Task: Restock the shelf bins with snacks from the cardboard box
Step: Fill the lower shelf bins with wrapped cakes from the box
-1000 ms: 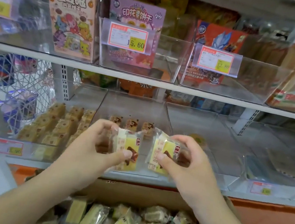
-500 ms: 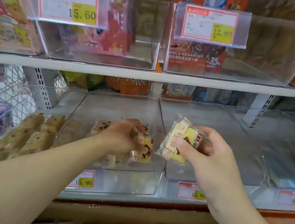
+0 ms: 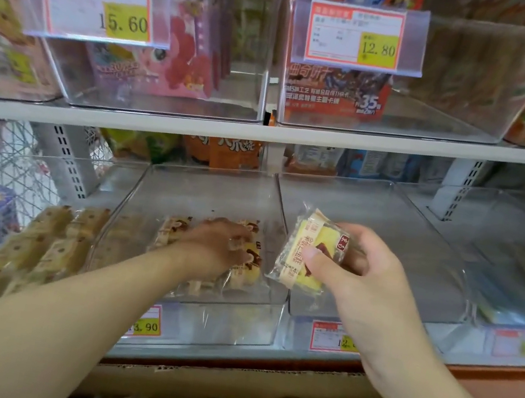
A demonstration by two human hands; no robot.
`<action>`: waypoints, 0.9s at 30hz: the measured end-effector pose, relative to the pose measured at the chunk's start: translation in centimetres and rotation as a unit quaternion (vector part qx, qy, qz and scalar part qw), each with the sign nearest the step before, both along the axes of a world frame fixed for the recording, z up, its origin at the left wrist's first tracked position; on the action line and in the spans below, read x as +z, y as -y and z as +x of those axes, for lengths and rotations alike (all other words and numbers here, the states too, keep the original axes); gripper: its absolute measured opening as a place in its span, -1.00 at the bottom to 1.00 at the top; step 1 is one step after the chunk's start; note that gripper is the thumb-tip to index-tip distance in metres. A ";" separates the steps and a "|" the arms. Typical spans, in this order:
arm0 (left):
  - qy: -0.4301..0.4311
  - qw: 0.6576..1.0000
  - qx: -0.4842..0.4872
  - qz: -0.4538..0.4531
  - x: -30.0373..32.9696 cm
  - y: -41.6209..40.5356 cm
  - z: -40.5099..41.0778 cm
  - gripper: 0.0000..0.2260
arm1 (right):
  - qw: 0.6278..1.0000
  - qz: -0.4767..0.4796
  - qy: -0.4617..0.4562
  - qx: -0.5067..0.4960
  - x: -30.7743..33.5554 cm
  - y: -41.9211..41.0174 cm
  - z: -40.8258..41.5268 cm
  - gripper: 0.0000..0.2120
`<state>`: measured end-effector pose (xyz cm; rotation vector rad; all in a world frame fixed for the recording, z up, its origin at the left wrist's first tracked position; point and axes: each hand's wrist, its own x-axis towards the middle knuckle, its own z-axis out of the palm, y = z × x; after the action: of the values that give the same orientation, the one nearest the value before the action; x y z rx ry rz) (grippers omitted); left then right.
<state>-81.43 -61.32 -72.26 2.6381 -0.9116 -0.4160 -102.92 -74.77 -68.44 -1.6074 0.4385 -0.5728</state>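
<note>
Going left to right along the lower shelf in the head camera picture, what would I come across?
Brown wrapped snacks → left hand inside the middle clear bin → yellow snack packet held by the right hand → bin at far right.

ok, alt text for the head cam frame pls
A person's left hand sets snack packets into a clear shelf bin while the right hand holds a wrapped yellow snack cake just beside it. A cardboard box of more packets sits below; price tags read 15.60 and 12.80 above.
</note>
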 end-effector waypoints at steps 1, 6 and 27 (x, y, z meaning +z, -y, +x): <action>-0.019 1.000 -0.014 0.002 0.2 -0.1 -0.3 -0.44 | 1.000 0.000 -0.001 0.001 0.0 0.0 0.0 -0.71; -0.006 0.993 -0.072 0.091 1.2 -0.7 -1.3 -0.17 | 1.000 0.004 -0.003 0.000 0.0 0.0 -0.1 -0.70; -0.229 0.905 -0.142 -0.328 7.8 -3.6 -7.4 -0.42 | 0.990 -0.139 -0.015 0.034 1.1 -2.2 0.4 -0.67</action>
<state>-88.81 -57.67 -64.44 1.7055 -1.0429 -0.6330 -102.56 -72.52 -67.39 -1.8924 0.3349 -0.5782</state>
